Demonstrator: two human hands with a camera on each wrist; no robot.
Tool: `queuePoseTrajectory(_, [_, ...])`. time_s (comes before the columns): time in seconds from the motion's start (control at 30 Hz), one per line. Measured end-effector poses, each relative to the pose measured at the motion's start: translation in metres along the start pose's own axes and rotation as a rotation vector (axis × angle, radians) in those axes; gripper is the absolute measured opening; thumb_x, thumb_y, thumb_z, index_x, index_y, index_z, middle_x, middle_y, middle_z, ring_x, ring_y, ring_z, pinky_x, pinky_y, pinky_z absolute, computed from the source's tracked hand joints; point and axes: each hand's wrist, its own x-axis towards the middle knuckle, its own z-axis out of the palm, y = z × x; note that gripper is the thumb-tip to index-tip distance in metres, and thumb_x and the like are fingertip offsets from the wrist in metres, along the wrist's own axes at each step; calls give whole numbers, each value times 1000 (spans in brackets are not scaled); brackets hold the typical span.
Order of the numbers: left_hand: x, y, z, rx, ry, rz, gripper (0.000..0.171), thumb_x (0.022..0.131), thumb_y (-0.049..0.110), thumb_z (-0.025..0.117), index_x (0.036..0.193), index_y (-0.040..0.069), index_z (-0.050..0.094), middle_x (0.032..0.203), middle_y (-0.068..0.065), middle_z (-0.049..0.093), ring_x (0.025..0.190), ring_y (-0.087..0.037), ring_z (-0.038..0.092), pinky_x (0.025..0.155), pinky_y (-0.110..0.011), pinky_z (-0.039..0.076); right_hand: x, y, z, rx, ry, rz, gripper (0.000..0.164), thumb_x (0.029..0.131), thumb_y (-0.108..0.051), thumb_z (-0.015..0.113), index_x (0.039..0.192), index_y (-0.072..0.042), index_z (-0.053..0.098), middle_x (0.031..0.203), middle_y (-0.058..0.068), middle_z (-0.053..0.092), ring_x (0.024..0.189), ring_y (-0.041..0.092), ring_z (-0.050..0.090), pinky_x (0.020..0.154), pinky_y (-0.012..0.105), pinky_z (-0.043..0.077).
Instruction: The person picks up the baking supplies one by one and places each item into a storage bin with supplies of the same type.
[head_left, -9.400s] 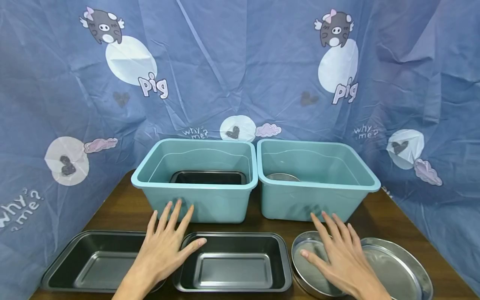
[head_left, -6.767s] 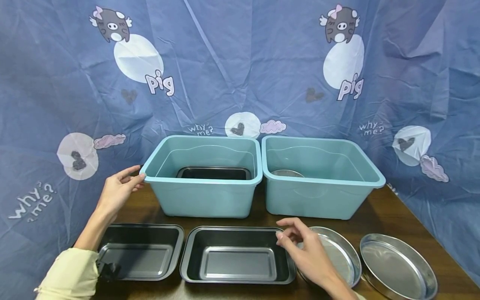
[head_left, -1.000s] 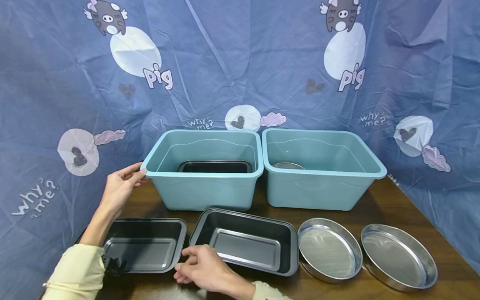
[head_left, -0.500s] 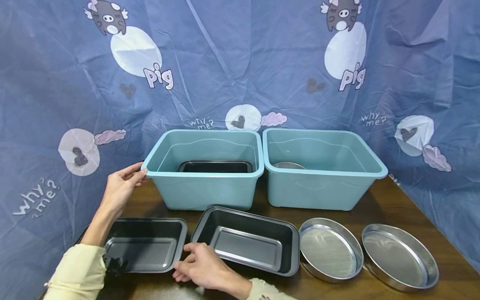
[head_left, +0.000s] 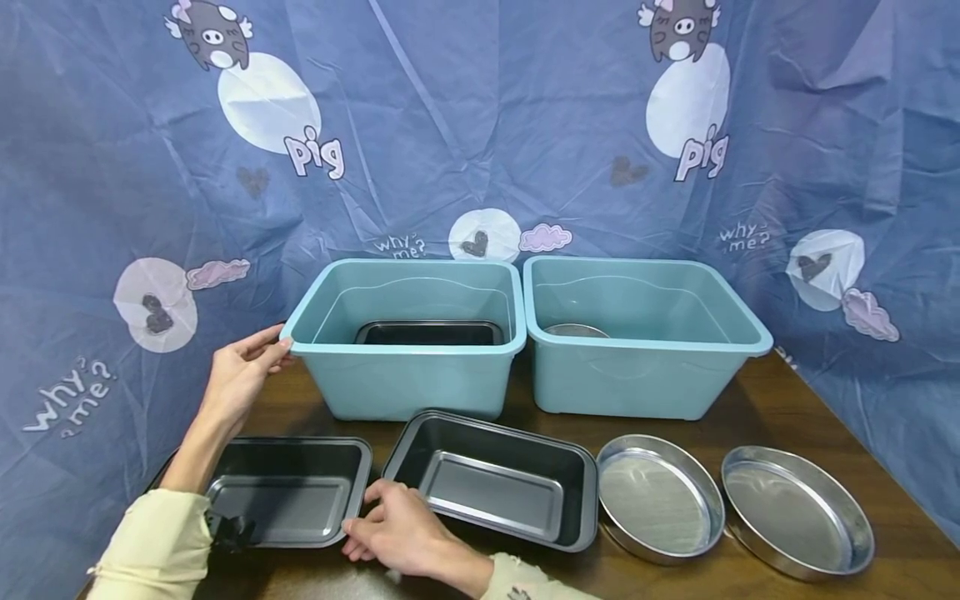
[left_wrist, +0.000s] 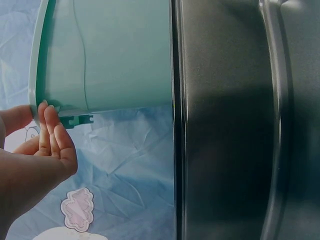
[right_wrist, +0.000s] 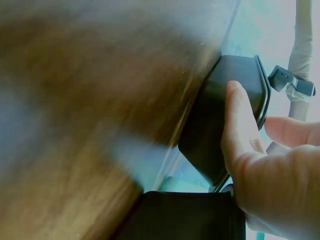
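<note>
My left hand pinches the left rim corner of the left light-blue plastic tub, thumb outside in the left wrist view. At the front right corner of the left dark loaf pan, my right hand holds the edge. In the right wrist view, its fingers lie along the pan's outer wall and the thumb is at the rim. Beside it, a second loaf pan sits turned at an angle, its front left corner hidden by the right hand. Another dark pan lies inside the left tub.
A second light-blue tub stands right of the first, with a round metal pan inside. Two round metal pans, one nearer and one farther right, lie on the brown wooden table. Blue printed cloth hangs behind.
The middle loaf pan, straight in the older frames, now stands angled. My right hand went from it to the left pan's corner, shifting slightly left lately. My left hand stays at the tub rim.
</note>
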Motion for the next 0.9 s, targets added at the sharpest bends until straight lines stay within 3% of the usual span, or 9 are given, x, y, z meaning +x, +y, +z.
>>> queuePoseTrajectory(0.3, [0,0,0,2,6,-8,52,105,14,60,143,-19,46,85,22,66,77,6,66,72,-12,52,1,0,6,43,25,6,20,94,5,69,98,-4,52,74,15,74,66,26,75,59,27,60])
queuePoseTrajectory(0.57, [0,0,1,-6,0,-12,51,105,12,60,143,-19,46,84,21,67,77,6,65,71,-12,52,0,0,5,215,67,25,21,94,11,63,105,-1,50,80,18,74,77,36,76,67,30,61])
queuePoseTrajectory(0.9, [1,0,1,-14,0,-13,53,105,13,59,144,-20,44,84,22,67,77,6,66,71,-12,51,-2,-1,1,254,158,-34,25,90,11,61,111,2,53,79,18,73,74,45,73,64,27,60])
